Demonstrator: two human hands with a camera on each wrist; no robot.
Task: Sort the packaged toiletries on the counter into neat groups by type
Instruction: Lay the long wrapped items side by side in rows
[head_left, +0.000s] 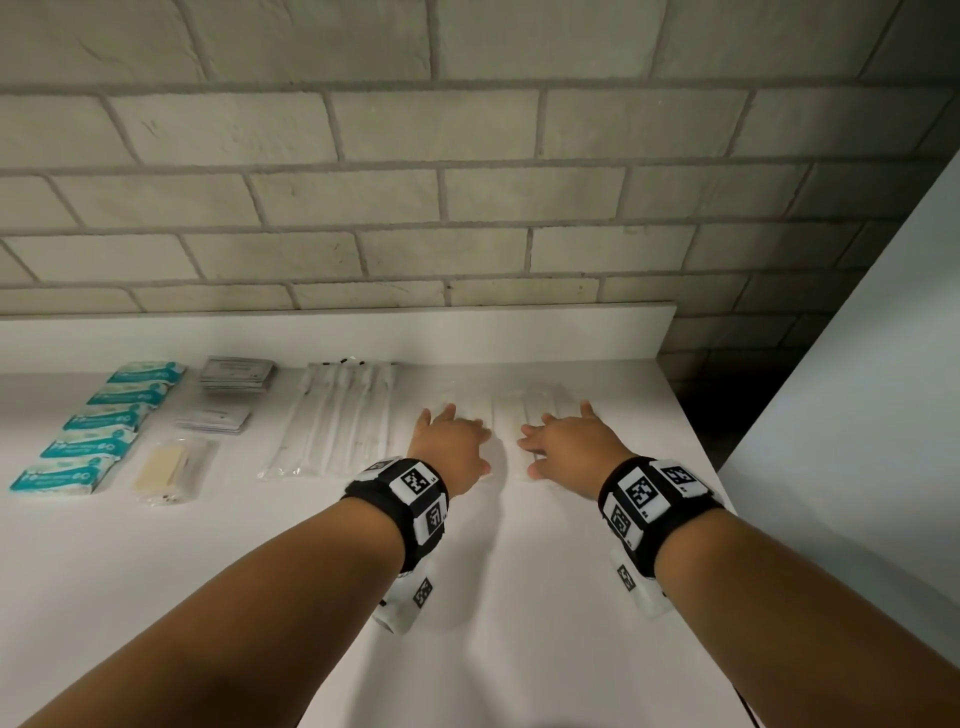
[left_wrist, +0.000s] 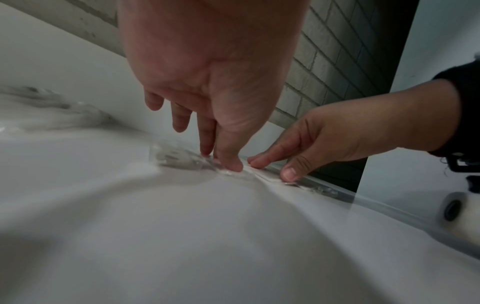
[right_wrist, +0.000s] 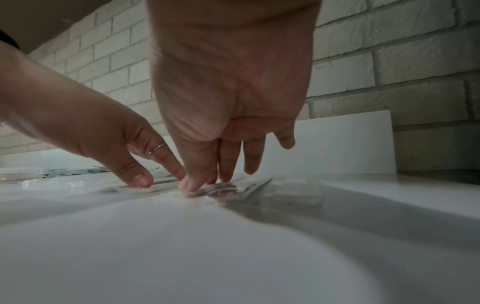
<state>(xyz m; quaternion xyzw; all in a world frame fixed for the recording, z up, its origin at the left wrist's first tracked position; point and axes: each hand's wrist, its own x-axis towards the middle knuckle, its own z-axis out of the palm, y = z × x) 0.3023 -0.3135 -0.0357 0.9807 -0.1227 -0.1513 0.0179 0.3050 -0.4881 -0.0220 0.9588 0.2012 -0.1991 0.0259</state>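
Observation:
Flat clear plastic packets (head_left: 510, 415) lie side by side on the white counter (head_left: 519, 597), right of centre. My left hand (head_left: 467, 441) and right hand (head_left: 540, 447) rest palm down on them, fingers stretched out and nearly meeting. In the left wrist view my left hand (left_wrist: 223, 162) presses thumb and forefinger tips onto a clear packet (left_wrist: 179, 160), with the right hand (left_wrist: 275, 166) touching just beside it. In the right wrist view my right hand (right_wrist: 205, 183) presses fingertips on the packets (right_wrist: 244, 190), next to the left hand (right_wrist: 155, 176). Neither hand lifts anything.
To the left lie long white wrapped packets (head_left: 337, 421), two stacks of grey sachets (head_left: 236, 373), a pale wooden item in a clear bag (head_left: 171, 467) and a column of several teal packets (head_left: 98, 421). A brick wall (head_left: 467, 208) backs the counter. The counter's edge (head_left: 696, 431) drops off at the right.

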